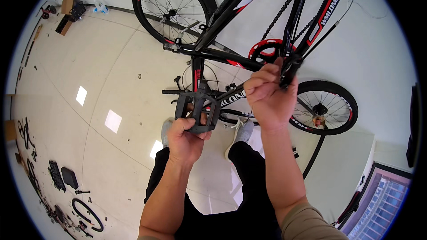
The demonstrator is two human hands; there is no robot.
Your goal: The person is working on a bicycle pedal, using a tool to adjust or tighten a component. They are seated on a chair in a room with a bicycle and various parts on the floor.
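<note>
My left hand (186, 143) is closed round the lower edge of a black platform pedal (212, 118), its fingers showing through the pedal's openings. The pedal is held up below the bicycle frame (218, 55). My right hand (272, 100) is curled round a black crank arm (291, 70), with its fingers partly hiding it. Just behind that hand sits the red and black chainring (261, 50), with a chain (279, 14) running up from it. The pedal and the crank arm are apart.
One wheel (209, 1) leans by the wall at the upper left; another wheel (352, 106) lies at the right. Tool cases (70, 178), a curved black part (84, 222) and several small parts lie on the floor at left. A cardboard box (68, 3) stands far left.
</note>
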